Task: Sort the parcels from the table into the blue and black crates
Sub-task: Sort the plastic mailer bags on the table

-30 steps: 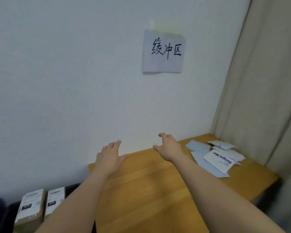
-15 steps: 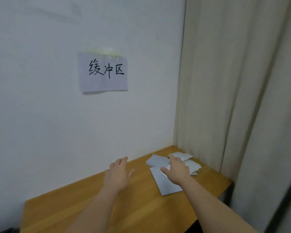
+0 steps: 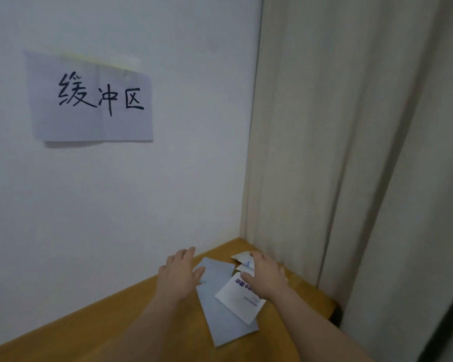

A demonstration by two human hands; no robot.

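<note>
A small heap of flat parcels lies at the far right corner of the wooden table (image 3: 94, 327). A long grey-blue parcel (image 3: 226, 323) lies lowest, and a white parcel with blue print (image 3: 239, 300) rests on it. Another grey parcel (image 3: 217, 270) and small white ones (image 3: 242, 257) lie behind. My right hand (image 3: 266, 276) is spread over the white parcels, fingers straight, resting on the heap. My left hand (image 3: 179, 274) hovers open at the heap's left edge, over the grey parcel. No crate is in view.
A white wall stands right behind the table, with a paper sign (image 3: 92, 100) bearing handwritten characters taped to it. A beige curtain (image 3: 351, 152) hangs along the table's right side. The table's right end (image 3: 330, 307) is rounded and close to the parcels.
The view has turned right, and the boxes at the lower left have left the frame. Both hands have moved right across the table onto the parcel heap; the right hand now lies on it.
</note>
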